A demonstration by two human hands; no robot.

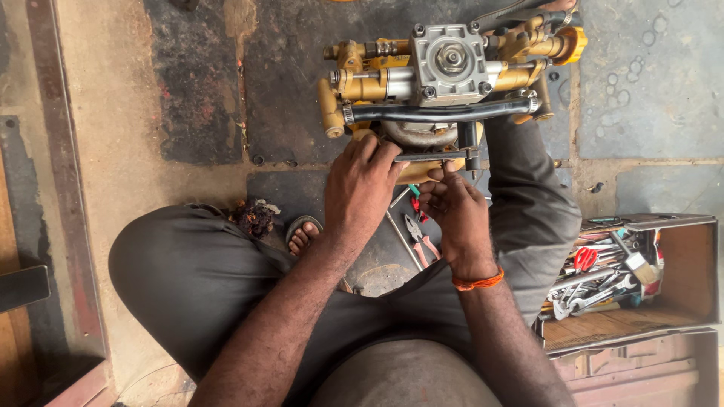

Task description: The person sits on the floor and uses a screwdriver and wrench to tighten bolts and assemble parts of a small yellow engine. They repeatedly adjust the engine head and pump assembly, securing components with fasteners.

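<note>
Head view. My left hand lies palm-down, fingers curled against the pump's lower edge at twelve o'clock. My right hand, fingertips pinched together, grips the black bracket beneath it. Toolbox, four o'clock, open: spanners, red-handled pliers.

We see a pump assembly of dull brass-yellow metal fittings around a matt grey cast housing, crossed by a smooth black rubber hose. Our trousers are matt grey cloth — the floor rough, stained concrete. A worn wooden toolbox holds shiny steel wrenches.
</note>
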